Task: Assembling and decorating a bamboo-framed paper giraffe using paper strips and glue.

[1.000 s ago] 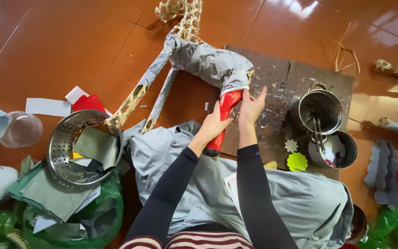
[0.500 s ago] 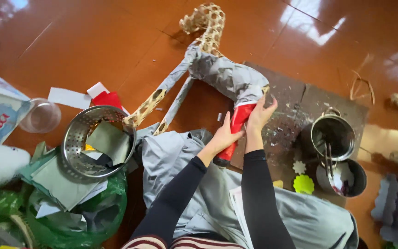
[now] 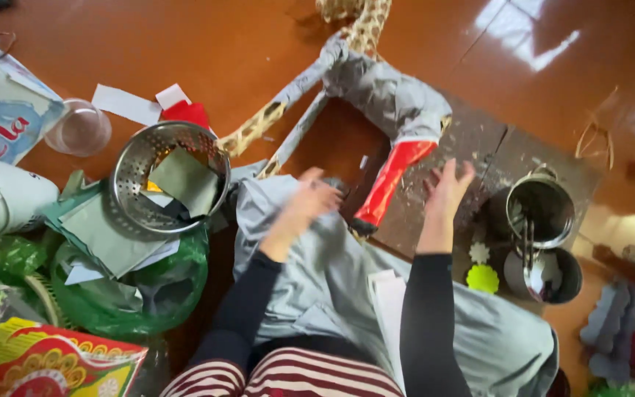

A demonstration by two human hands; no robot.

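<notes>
At the bottom of the frame sit striped trousers and two dark sleeves, with a spread of grey paper [image 3: 332, 294] lying across the lap. The left hand [image 3: 310, 202], blurred, hovers over that paper with fingers loosely curled, grasping nothing I can make out. The right hand [image 3: 446, 195] is open, fingers spread, resting flat on the dark board [image 3: 479, 147] just right of the red leg [image 3: 391, 180] of a paper-covered animal frame [image 3: 387, 99]. The red leg lies between the two hands, touching neither.

The floor [image 3: 207, 44] is glossy reddish-brown tile, catching window light in the upper right.

To the right of the right hand stand a steel pot [image 3: 542, 209] and a dark bowl [image 3: 549, 276], with a yellow-green cutout [image 3: 483, 278] beside them. At centre left a metal colander [image 3: 167, 176] holds paper scraps, sitting over a green plastic bag [image 3: 141, 294]. A clear cup [image 3: 79, 129] stands in the upper left.
</notes>
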